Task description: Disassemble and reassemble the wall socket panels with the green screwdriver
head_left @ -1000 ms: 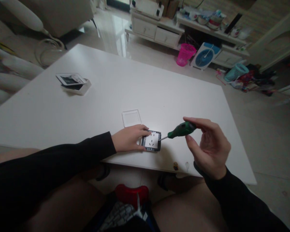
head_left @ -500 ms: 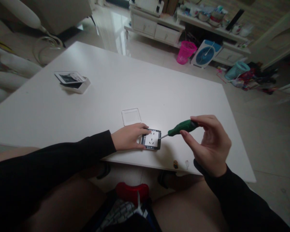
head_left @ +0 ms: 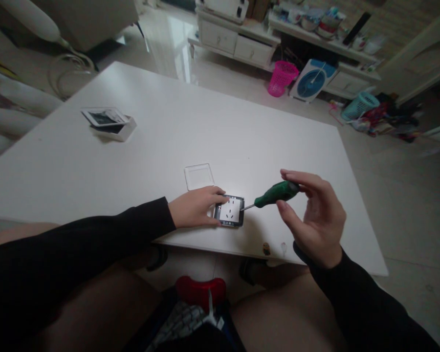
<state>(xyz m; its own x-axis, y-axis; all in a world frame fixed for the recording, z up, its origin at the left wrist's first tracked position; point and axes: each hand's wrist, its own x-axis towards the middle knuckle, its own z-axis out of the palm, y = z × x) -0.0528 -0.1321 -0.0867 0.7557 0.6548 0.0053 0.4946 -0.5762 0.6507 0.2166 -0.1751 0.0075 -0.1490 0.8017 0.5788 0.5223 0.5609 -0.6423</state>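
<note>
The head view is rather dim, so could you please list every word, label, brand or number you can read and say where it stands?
No text can be read.
Socket: small pale marks along its dark border, too small to read.
Green screwdriver: no legible lettering on the handle.
Blue-and-white fan: nothing legible.

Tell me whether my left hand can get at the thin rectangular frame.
Probably yes: the frame lies just beyond the left hand, its far side uncovered, though that hand would likely have to let go of the socket.
</note>
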